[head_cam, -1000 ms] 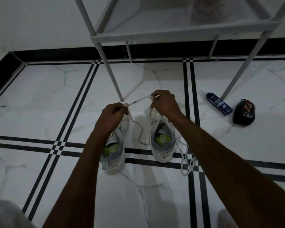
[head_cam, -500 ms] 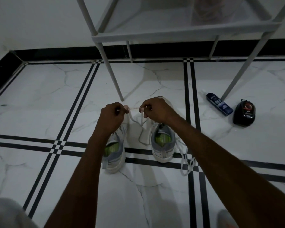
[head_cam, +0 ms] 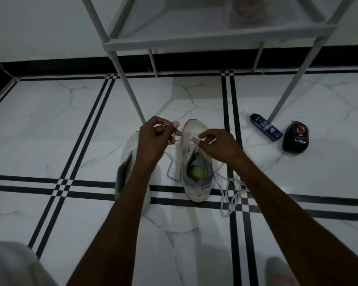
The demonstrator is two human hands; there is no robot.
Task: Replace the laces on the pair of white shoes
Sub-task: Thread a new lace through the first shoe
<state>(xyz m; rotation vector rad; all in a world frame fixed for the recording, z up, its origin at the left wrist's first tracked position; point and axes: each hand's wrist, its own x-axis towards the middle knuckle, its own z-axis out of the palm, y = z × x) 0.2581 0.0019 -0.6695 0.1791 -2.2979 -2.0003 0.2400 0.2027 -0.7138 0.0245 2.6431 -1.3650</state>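
Observation:
Two white shoes with grey collars stand side by side on the floor, toes pointing away from me. The right shoe [head_cam: 196, 162] shows its green insole; the left shoe [head_cam: 128, 153] is largely hidden under my left forearm. My left hand [head_cam: 153, 139] pinches one end of a white lace [head_cam: 170, 162] above the gap between the shoes. My right hand [head_cam: 217, 143] pinches the other part of that lace over the right shoe's eyelets. A loop of the lace hangs down between the shoes.
A loose white lace [head_cam: 229, 193] lies tangled on the floor right of the right shoe. A blue bottle [head_cam: 266, 127] and a black round case [head_cam: 296, 138] lie further right. A white metal rack [head_cam: 194, 40] stands behind the shoes, one leg [head_cam: 130, 93] close to my left hand.
Both hands came down and nearer to me, onto the right shoe's front. The lace, stretched taut between them a second ago, now hangs slack.

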